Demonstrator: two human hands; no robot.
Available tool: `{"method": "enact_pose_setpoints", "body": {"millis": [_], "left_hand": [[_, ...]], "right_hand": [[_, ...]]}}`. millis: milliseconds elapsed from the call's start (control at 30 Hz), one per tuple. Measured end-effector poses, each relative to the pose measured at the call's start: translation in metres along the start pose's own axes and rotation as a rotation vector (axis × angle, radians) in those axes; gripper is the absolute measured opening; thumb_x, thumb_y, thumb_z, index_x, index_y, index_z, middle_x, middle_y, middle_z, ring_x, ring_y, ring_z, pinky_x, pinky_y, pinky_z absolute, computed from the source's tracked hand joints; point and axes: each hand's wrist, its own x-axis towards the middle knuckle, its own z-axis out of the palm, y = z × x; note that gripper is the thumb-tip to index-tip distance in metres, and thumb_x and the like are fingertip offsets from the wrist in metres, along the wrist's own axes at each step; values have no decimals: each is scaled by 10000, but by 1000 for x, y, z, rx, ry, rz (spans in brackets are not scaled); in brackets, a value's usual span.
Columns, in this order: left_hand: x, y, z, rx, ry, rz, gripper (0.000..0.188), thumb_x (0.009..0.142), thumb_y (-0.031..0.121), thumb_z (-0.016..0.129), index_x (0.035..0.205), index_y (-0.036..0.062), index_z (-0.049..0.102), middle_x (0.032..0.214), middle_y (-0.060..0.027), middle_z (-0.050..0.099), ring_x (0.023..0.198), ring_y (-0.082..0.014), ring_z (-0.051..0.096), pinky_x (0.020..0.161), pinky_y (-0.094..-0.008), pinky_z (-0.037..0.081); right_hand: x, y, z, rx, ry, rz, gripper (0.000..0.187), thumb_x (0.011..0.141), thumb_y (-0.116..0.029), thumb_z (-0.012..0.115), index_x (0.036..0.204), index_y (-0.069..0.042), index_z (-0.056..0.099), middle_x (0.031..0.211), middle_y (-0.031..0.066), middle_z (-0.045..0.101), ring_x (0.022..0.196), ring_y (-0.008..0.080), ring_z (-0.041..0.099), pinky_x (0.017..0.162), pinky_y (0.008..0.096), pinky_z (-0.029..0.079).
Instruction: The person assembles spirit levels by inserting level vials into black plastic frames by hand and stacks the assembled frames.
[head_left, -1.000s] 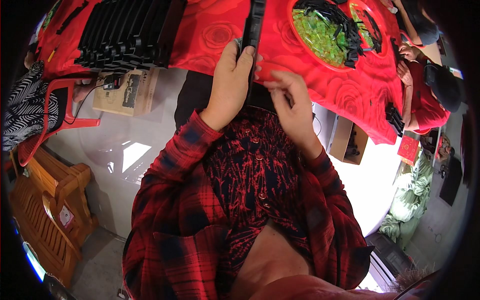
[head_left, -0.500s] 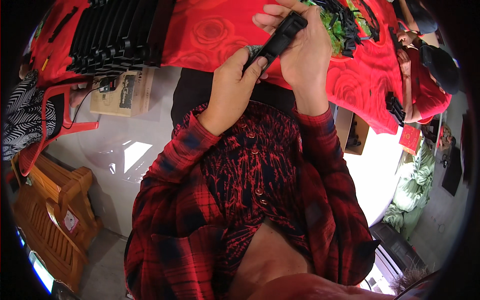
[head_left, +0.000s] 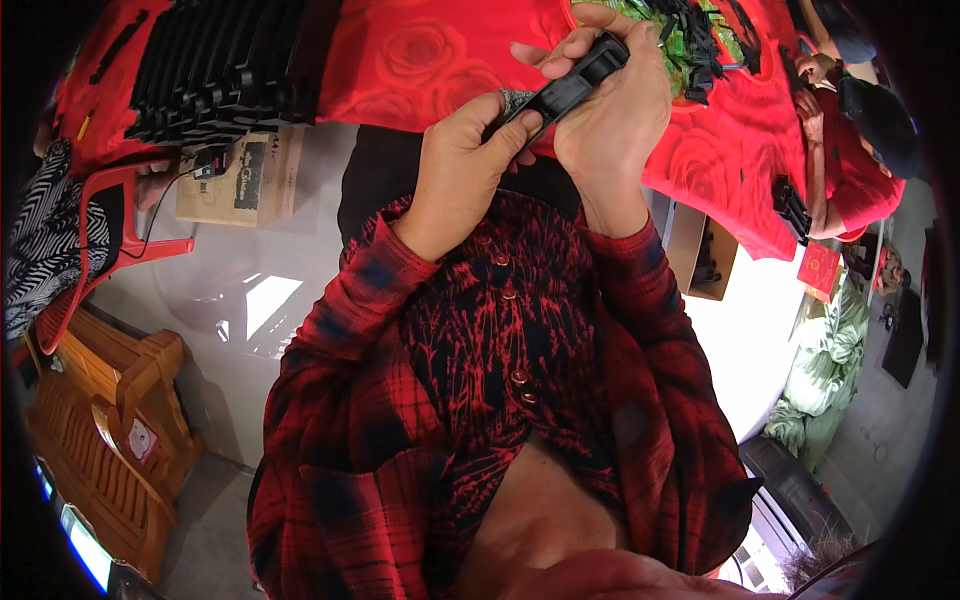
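Observation:
A long, narrow black plastic part [head_left: 572, 92] slants up to the right above the near edge of the red-covered table. My left hand [head_left: 458, 175] is closed on its lower end, thumb lying on top. Something grey and textured shows by the left fingers; I cannot make out what it is. My right hand [head_left: 625, 125] cups the upper end, with the part across its palm and the fingers curling round from behind. The upper end has a recessed hollow. Beyond the right hand lies a pile of small green and black pieces [head_left: 690, 55].
A row of stacked black plastic parts [head_left: 215, 75] stands at the table's left. Below it are a cardboard box [head_left: 225, 190] and a red plastic chair [head_left: 120, 215]. Another person in a red top [head_left: 865, 190] sits at the right, near more black parts [head_left: 790, 208]. A wooden chair [head_left: 110, 430] is at lower left.
The black part and both hands have shifted slightly; its upper end is a little lower and further right, with the part rolled somewhat. Both hands keep their hold.

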Motion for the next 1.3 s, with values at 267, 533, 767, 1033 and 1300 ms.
{"method": "enact_pose_setpoints", "body": {"millis": [267, 533, 767, 1033, 1300], "left_hand": [[0, 2, 2, 258, -76, -30, 215, 1002, 177, 603, 1064, -23, 652, 848, 4, 633, 730, -70, 604, 644, -226, 469], [5, 7, 1, 221, -161, -107, 194, 1004, 160, 577, 1013, -25, 632, 844, -19, 633, 768, -90, 636, 677, -231, 490], [2, 9, 2, 209, -72, -75, 226, 973, 205, 618, 983, -13, 677, 766, -54, 687, 680, -85, 643, 608, -244, 498], [-1, 9, 2, 105, -42, -72, 214, 949, 212, 661, 949, -1, 682, 746, -30, 668, 661, -75, 626, 595, -233, 484], [-6, 12, 11, 70, -17, -8, 171, 954, 141, 675, 1010, -19, 659, 791, -9, 645, 699, -57, 588, 619, -230, 487]], "right_hand": [[0, 1, -12, -29, 46, 0, 416, 1057, -386, 409, 1065, -1, 568, 726, 48, 535, 609, 162, 553, 752, 439, 593], [12, 2, -23, 20, 133, 99, 381, 1041, -350, 433, 1063, 3, 574, 746, 39, 527, 631, 171, 551, 742, 436, 583], [9, 3, -22, 27, 111, 138, 372, 1045, -344, 426, 1055, -6, 580, 737, 29, 533, 616, 158, 558, 713, 411, 587], [-2, -7, -8, -35, 70, 59, 381, 1061, -334, 391, 1061, 7, 562, 718, 41, 537, 589, 161, 568, 642, 348, 579], [-9, -16, -4, -83, -143, -143, 403, 1069, -348, 377, 1041, 20, 536, 684, 44, 502, 541, 155, 535, 549, 310, 517]]}}
